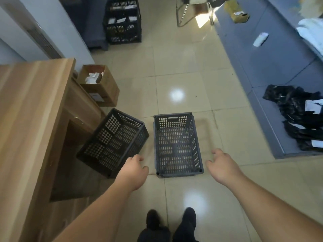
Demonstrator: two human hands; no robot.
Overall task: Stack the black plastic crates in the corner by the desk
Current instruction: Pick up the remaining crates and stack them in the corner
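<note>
Near the bottom edge, two dark shoes (171,219) stand on the tiled floor (183,70). Above them the left hand (133,169) and the right hand (221,164) reach forward, both loose and holding nothing, on either side of an empty grey-black crate (177,145). Just left of it a second black crate (113,142) stands tilted beside the wooden tabletop (29,109). Farther away are a cardboard box (99,84) and a stack of filled black crates (122,21).

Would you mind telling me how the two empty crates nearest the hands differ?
The left crate sits skewed and tilted beside the wooden desk; the right crate lies flat and square on the open floor tiles. The left crate looks darker, the right crate greyer. Both are empty, perforated, with a handle slot, and neither is held.
</note>
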